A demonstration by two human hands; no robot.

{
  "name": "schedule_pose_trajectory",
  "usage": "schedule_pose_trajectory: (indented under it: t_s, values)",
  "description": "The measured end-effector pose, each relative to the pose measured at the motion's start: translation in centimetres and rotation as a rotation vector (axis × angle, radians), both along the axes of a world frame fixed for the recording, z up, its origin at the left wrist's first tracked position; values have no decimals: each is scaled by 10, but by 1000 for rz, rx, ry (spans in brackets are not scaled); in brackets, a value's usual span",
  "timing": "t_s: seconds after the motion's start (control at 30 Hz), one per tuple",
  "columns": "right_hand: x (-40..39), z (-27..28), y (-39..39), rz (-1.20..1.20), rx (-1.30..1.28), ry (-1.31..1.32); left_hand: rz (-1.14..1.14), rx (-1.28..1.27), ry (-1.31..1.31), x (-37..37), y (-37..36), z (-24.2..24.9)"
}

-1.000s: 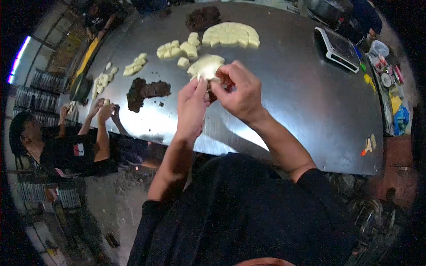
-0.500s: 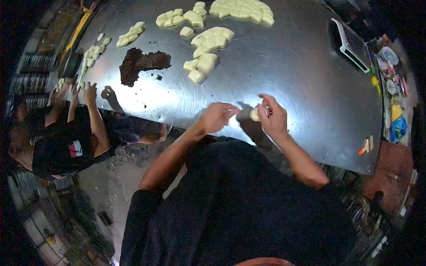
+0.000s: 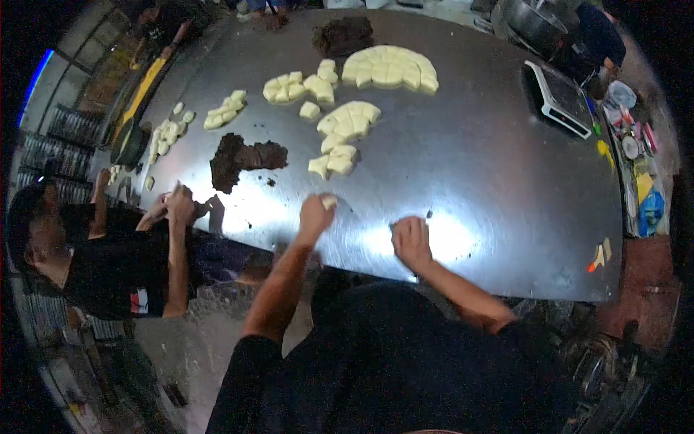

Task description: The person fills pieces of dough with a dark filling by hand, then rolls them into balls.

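My left hand (image 3: 316, 219) is closed around a small piece of pale dough (image 3: 329, 202), held just in front of a small group of cut dough pieces (image 3: 341, 160). My right hand (image 3: 412, 244) is curled into a fist over the metal table's (image 3: 499, 188) near side. Whatever it may hold is hidden by the fingers. Beyond the small group lies a larger fan of scored dough (image 3: 350, 121). A crumbly dark brown mass (image 3: 249, 160) rests to the left of my left hand.
More scored dough (image 3: 389, 69) and another dark mass (image 3: 343, 36) lie farther back. A white-edged scale (image 3: 558, 101) stands at the right. A knife-like tool (image 3: 600, 256) lies near the right edge. At left, a co-worker's hands (image 3: 173, 204) work close to small dough balls (image 3: 168, 136).
My hands have moved apart and closed, the left shifting left onto a dough piece. The nearest piece of the small group is gone from the table. The view has tilted upward.
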State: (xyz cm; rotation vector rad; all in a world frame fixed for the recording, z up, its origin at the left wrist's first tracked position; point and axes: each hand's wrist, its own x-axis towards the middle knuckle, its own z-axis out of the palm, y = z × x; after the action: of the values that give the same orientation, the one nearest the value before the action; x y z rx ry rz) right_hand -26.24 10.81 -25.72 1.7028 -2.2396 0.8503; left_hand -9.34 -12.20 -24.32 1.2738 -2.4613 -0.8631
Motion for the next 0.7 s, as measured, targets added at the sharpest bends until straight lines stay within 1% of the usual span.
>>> schedule_pose_trajectory:
  t_s: [0.07,0.1,0.13,0.17,0.2,0.27,0.3,0.33,0.37,0.4,0.43,0.47,0.5,0.53,0.6,0.63,0.67,0.7]
  values:
    - [23,23,-7,219,-25,-161,15,-14,5,4,30,12]
    - [29,23,-18,238,-45,-176,79,-10,31,3,43,21]
    - [20,23,-37,266,-74,-175,150,-16,73,-3,48,29]
    - [9,20,-45,253,-112,-136,162,-35,97,-3,51,32]
    - [-9,7,-49,236,-22,-118,173,-40,97,3,57,36]
    - [-22,29,-22,138,-87,-87,162,-228,139,16,61,48]
    - [-18,18,-7,85,-60,-119,169,-249,149,23,59,49]
    - [-9,2,3,117,-111,-214,222,-204,121,32,60,44]
    - [-3,6,4,198,-106,-204,272,-146,87,37,64,42]
    - [13,8,7,268,-91,-209,271,-136,80,40,68,39]
    - [22,13,-5,307,-150,-173,253,-148,61,40,73,39]
    - [22,15,-18,302,-83,-167,238,-167,55,37,74,40]
    - [8,17,-23,305,-73,-163,185,-159,-7,37,75,41]
    - [-6,17,-26,270,-71,-146,191,-147,-10,38,77,38]
    - [-15,13,-17,196,-61,-135,97,-337,-110,49,80,30]
    - [-12,10,-1,199,-99,-122,69,-388,-136,52,81,35]
    - [-11,13,-1,210,-88,-116,80,-377,-132,54,75,22]
    - [-2,15,3,274,-104,-123,34,-421,-52,59,70,6]
